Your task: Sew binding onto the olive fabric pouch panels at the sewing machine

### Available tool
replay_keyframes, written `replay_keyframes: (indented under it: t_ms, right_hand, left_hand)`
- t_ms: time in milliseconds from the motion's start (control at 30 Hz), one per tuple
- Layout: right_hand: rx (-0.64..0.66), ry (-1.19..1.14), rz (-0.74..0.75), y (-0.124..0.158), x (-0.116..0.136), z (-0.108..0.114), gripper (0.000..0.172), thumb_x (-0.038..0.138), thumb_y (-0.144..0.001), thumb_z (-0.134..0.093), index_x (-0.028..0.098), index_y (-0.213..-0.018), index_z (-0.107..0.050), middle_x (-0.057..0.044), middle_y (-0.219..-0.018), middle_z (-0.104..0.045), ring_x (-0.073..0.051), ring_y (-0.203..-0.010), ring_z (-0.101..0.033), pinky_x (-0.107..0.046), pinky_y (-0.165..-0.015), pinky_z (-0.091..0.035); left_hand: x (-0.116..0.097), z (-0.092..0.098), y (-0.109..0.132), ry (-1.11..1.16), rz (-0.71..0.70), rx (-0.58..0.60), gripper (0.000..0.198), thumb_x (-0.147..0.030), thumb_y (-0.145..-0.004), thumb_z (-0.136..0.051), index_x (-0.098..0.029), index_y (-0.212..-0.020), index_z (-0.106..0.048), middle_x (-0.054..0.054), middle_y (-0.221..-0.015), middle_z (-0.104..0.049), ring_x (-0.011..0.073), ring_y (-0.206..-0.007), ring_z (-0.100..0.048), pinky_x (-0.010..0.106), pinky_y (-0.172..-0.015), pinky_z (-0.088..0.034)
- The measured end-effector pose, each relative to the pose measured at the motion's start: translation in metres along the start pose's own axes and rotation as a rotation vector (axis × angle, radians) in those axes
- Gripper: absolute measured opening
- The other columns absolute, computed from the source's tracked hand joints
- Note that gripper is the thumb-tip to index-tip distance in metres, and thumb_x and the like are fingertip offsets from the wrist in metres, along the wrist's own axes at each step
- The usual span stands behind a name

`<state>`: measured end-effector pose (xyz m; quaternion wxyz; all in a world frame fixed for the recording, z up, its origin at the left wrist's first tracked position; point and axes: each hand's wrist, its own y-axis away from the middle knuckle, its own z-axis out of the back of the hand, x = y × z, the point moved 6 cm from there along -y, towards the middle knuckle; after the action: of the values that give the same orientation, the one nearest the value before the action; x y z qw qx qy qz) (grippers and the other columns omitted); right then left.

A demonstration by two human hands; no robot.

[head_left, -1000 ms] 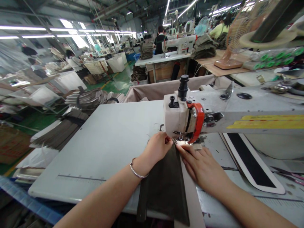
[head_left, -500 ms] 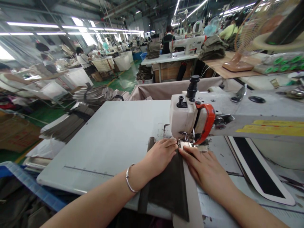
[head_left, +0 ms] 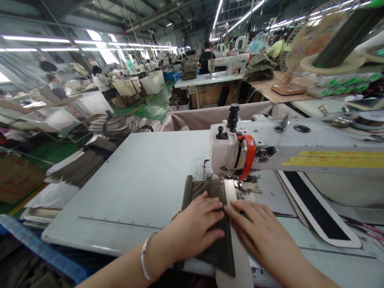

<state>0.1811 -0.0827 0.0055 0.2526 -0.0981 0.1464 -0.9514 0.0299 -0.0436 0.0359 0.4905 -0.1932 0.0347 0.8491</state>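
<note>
A dark brown fabric panel [head_left: 208, 186] lies under the head of a sewing machine [head_left: 222, 150], its far end beside the metal presser parts. Along its right side runs a pale strip [head_left: 230, 193]. My left hand [head_left: 196, 224] rests flat on the brown panel, fingers spread. My right hand [head_left: 259, 224] lies on the pale strip with fingers stretched out, index tip close to the seam where the two pieces meet. Both hands sit on the near side of the needle area, apart from it. The needle tip is too small to make out.
The pale machine table [head_left: 150, 168] carries a printed ruler. To the right lie a white-edged black panel [head_left: 318, 212] and scissors [head_left: 364, 227]. A blue crate [head_left: 45, 250] stands at lower left, beyond it fabric stacks [head_left: 84, 160]. A fan [head_left: 289, 86] and co-workers are farther back.
Both hands have slid back towards me along the fabric, away from the needle. My left fingers have spread, and the panel's far end now shows. The camera view has shifted slightly.
</note>
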Motion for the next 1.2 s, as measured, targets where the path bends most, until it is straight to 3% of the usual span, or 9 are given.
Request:
replay_keyframes:
  t_ms: [67, 200, 433, 633, 1000, 1200]
  right_hand:
    - [-0.03, -0.009, 0.048, 0.017, 0.013, 0.003, 0.048, 0.018, -0.091, -0.048, 0.024, -0.138, -0.049, -0.01, -0.131, -0.055, -0.024, -0.115, -0.052, -0.042, -0.093, -0.046]
    - [-0.059, -0.003, 0.091, 0.034, 0.024, 0.005, 0.05, 0.018, -0.089, -0.049, 0.023, -0.139, -0.049, -0.01, -0.129, -0.057, -0.024, -0.114, -0.054, -0.039, -0.09, -0.049]
    - [-0.104, -0.001, 0.094, 0.024, 0.023, 0.011, 0.043, 0.018, -0.091, -0.045, 0.022, -0.133, -0.055, -0.01, -0.123, -0.062, -0.022, -0.109, -0.058, -0.037, -0.087, -0.05]
    - [-0.144, -0.04, 0.076, 0.019, 0.023, 0.018, 0.037, 0.02, -0.094, -0.041, 0.022, -0.127, -0.06, -0.008, -0.117, -0.065, -0.021, -0.104, -0.059, -0.035, -0.086, -0.049]
    - [-0.036, -0.048, 0.053, 0.019, 0.011, -0.001, 0.046, 0.015, -0.092, -0.048, 0.022, -0.138, -0.049, -0.009, -0.128, -0.056, -0.023, -0.112, -0.052, -0.041, -0.094, -0.044]
    - [-0.015, -0.094, 0.01, 0.005, 0.004, 0.001, 0.038, 0.018, -0.093, -0.051, 0.02, -0.131, -0.053, -0.008, -0.124, -0.057, -0.025, -0.111, -0.051, -0.042, -0.091, -0.043]
  left_hand:
    - [-0.021, -0.006, 0.025, 0.04, -0.127, 0.007, 0.04, -0.045, -0.09, -0.06, -0.019, -0.12, -0.06, 0.007, -0.13, -0.06, 0.0202, -0.13, -0.048, 0.04, -0.121, -0.023]
    - [-0.038, -0.015, 0.048, -0.026, -0.213, -0.101, 0.018, -0.026, -0.095, -0.055, -0.021, -0.109, -0.064, 0.001, -0.121, -0.067, 0.0164, -0.127, -0.051, 0.034, -0.121, -0.024]
    - [-0.032, -0.008, 0.032, 0.02, -0.144, 0.003, 0.025, -0.023, -0.097, -0.05, -0.02, -0.121, -0.058, 0.002, -0.125, -0.065, 0.0147, -0.128, -0.05, 0.034, -0.121, -0.024]
    - [-0.02, -0.007, 0.02, 0.017, -0.14, 0.016, 0.023, -0.021, -0.099, -0.045, -0.019, -0.117, -0.06, 0.003, -0.124, -0.064, 0.016, -0.123, -0.053, 0.035, -0.119, -0.027]
    - [0.003, -0.006, -0.005, -0.12, -0.159, 0.002, 0.024, -0.014, -0.097, -0.046, -0.015, -0.117, -0.059, 0.006, -0.128, -0.061, 0.0179, -0.126, -0.051, 0.036, -0.118, -0.029]
    - [0.012, -0.005, -0.022, -0.185, -0.174, 0.001, 0.024, -0.012, -0.095, -0.047, -0.013, -0.117, -0.058, 0.008, -0.123, -0.064, 0.0181, -0.122, -0.054, 0.036, -0.113, -0.037]
